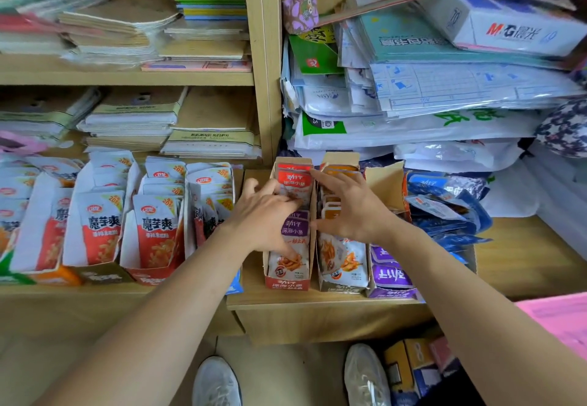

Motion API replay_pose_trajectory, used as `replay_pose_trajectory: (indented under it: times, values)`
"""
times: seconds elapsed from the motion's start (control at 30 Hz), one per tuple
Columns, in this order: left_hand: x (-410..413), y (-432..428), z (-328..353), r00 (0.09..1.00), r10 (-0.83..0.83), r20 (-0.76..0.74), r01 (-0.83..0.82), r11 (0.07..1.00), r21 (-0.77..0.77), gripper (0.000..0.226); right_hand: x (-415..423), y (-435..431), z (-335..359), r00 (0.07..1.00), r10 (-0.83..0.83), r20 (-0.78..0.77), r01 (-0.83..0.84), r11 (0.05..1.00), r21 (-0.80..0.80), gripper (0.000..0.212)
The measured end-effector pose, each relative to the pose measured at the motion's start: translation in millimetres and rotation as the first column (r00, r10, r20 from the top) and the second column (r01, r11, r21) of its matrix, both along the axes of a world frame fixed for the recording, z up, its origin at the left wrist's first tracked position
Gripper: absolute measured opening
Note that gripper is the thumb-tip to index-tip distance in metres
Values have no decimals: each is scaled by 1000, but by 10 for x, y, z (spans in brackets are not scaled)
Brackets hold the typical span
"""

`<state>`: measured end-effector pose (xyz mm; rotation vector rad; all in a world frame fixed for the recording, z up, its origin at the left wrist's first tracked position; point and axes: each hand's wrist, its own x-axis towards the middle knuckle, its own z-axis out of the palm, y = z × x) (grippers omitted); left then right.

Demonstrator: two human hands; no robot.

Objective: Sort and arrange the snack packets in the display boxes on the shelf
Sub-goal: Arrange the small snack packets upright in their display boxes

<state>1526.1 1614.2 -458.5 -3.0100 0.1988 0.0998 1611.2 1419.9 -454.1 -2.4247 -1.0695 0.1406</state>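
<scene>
stacked notebooks [133,34], paper box [508,24], white shoes [216,380]

Bright, even indoor light with soft shadows; wide-angle bending at the edges; the notebooks [41,21] at upper left are blurred.
</scene>
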Motion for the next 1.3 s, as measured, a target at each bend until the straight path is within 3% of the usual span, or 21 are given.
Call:
replay_pose_trajectory:
  times: [0.17, 0.27, 0.47, 0.6, 0.7, 0.83, 1.07, 1.3]
  values:
    - [71, 26, 162, 977, 86, -195, -96, 995, -39, 81, -28, -67, 5, 998, 47, 41, -42, 992, -118, 108]
    - [101, 48, 208, 952, 145, -269, -151, 989, 0, 75, -63, -83, -21, 998, 40, 52, -38, 999, -35, 98]
    - [91, 16, 150, 972, 107, -209, -100, 994, 43, 60, -173, -102, -116, 995, 77, 64, -76, 997, -12, 61]
    - [89, -11, 185, 991, 32, -133, -38, 998, -41, 58, -281, -82, -69, 994, 40, 106, -29, 995, -99, 69]
    - [54, 57, 229, 992, 26, -127, -42, 992, -122, 48, -295, -81, -56, 988, 10, 152, 3, 996, -89, 61]
    - [13, 1, 204, 986, 70, -153, -82, 994, -69, 39, -339, -69, -77, 986, -12, 164, 22, 998, -58, 46]
    - [26, -138, 168, 963, 99, -251, -70, 990, 125, 44, -332, -94, -79, 990, -6, 141, 17, 997, -80, 51]
    - [-21, 29, 171, 969, 53, -240, -62, 998, -29, 56, -318, -105, -53, 993, 4, 119, 8, 995, -101, 54]
